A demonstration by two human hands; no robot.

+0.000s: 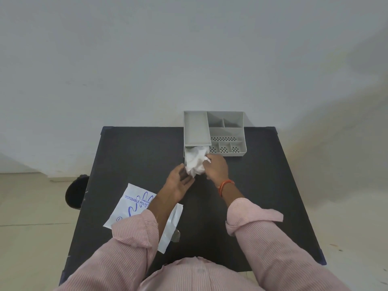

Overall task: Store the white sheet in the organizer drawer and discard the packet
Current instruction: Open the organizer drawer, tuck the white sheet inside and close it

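A grey plastic organizer (226,131) stands at the far edge of the black table, its drawer (185,154) pulled out toward me on the left side. A crumpled white sheet (196,162) fills the open drawer and bulges over its front. My right hand (217,168) grips the sheet's right side. My left hand (180,182) touches the drawer's front and the sheet's lower end, fingers curled. The white packet (134,204) with blue print lies flat on the table's near left, partly under my left forearm.
The black table (262,185) stands against a pale wall. A dark round bin (75,192) sits on the floor to the table's left. The organizer's other compartments hold nothing visible.
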